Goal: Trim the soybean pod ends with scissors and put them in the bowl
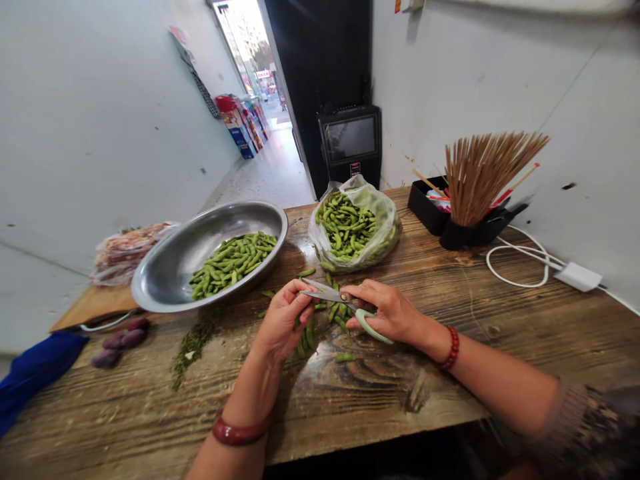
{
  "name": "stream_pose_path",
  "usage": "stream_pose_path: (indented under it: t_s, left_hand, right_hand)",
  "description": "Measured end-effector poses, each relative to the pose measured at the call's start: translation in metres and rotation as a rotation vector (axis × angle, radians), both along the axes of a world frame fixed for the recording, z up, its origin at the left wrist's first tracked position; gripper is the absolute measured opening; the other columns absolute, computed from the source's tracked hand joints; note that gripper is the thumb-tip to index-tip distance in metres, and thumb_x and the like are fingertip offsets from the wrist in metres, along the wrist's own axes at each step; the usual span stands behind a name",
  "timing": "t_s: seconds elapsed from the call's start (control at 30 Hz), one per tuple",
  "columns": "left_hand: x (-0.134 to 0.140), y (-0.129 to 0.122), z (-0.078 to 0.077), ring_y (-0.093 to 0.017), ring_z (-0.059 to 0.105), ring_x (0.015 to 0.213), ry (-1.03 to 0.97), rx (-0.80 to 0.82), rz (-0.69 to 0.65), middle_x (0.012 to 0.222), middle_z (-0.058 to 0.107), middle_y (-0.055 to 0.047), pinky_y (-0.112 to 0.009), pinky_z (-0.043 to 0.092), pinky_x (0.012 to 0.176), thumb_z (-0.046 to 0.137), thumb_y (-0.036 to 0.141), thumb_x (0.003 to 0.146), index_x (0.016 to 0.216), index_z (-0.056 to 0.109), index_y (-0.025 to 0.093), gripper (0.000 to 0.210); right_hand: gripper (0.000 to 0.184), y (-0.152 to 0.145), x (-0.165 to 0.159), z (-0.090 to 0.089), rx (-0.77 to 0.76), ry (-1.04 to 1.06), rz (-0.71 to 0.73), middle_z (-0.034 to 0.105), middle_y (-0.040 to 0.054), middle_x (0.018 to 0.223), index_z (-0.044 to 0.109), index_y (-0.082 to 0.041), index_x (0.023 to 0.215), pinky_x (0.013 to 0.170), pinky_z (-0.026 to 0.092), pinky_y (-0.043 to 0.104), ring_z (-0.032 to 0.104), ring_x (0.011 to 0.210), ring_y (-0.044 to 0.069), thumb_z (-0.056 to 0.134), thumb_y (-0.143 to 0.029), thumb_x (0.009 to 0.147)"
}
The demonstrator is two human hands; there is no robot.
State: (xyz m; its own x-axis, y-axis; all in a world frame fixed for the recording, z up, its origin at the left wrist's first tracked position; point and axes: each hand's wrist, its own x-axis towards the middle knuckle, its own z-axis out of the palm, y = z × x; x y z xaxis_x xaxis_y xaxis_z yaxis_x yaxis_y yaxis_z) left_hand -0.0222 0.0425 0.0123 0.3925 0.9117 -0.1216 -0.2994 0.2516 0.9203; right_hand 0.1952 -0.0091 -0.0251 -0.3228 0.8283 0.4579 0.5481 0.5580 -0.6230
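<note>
My right hand (383, 308) is closed around scissors (345, 298) with pale green handles, their blades parted and pointing left. The blade tips reach the pinched fingers of my left hand (287, 313). Green shows between those fingers, apparently an edamame pod, mostly hidden. More edamame pods (306, 341) show just under the left palm; whether they are held or lie on the table I cannot tell. Loose pods (340, 313) are scattered below the scissors, and one pod (345, 357) lies nearer me. Behind the hands stands an open plastic bag (387, 233) full of pods.
A large steel basin (165, 267) at left sits tilted with pods inside. Trimmings (193, 347), several purplish-red round items (123, 341) and a blue cloth (40, 373) lie on the wooden table (430, 380). At right are bundled sticks (480, 180) and a white cable (517, 267).
</note>
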Motion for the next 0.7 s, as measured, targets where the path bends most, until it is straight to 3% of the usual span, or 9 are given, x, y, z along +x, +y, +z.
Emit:
stream_pose_path:
  t_s: [0.27, 0.4, 0.53, 0.7]
  left_hand:
    - [-0.003, 0.003, 0.000, 0.000, 0.037, 0.042, -0.012, -0.043, 0.015, 0.066, 0.056, 0.003, -0.011, 0.024, 0.037, 0.074, 0.023, 0.072, 0.078, 0.057, 0.013, 0.022]
    - [-0.012, 0.009, 0.005, -0.002, 0.038, 0.045, -0.151, -0.076, 0.121, 0.066, 0.051, 0.004, -0.012, 0.026, 0.035, 0.072, 0.021, 0.073, 0.079, 0.056, 0.013, 0.019]
    - [-0.021, 0.015, 0.007, -0.003, 0.038, 0.045, -0.278, -0.158, 0.130, 0.061, 0.043, 0.005, -0.012, 0.028, 0.035, 0.068, 0.027, 0.077, 0.066, 0.046, 0.015, 0.027]
    - [-0.020, 0.014, 0.007, -0.004, 0.036, 0.042, -0.177, -0.131, 0.106, 0.054, 0.037, 0.007, -0.015, 0.032, 0.038, 0.067, 0.036, 0.078, 0.062, 0.041, 0.017, 0.036]
  right_hand:
    - [0.049, 0.002, -0.002, -0.001, -0.047, 0.091, -0.051, 0.060, 0.0020, 0.081, 0.060, -0.019, 0.119, 0.065, 0.046, 0.025, 0.055, 0.070, 0.014, 0.074, -0.036, 0.076]
    - [0.048, 0.006, 0.000, -0.005, -0.032, 0.128, -0.116, 0.058, 0.0017, 0.078, 0.062, -0.018, 0.118, 0.061, 0.044, 0.025, 0.053, 0.067, 0.014, 0.073, -0.039, 0.076]
    - [0.047, 0.006, 0.000, -0.007, -0.029, 0.133, -0.121, 0.059, 0.0025, 0.080, 0.062, -0.018, 0.117, 0.062, 0.044, 0.025, 0.053, 0.069, 0.014, 0.072, -0.041, 0.077]
    - [0.047, 0.005, -0.001, -0.006, -0.028, 0.128, -0.118, 0.060, 0.0031, 0.081, 0.062, -0.018, 0.117, 0.063, 0.045, 0.026, 0.054, 0.070, 0.015, 0.071, -0.042, 0.078]
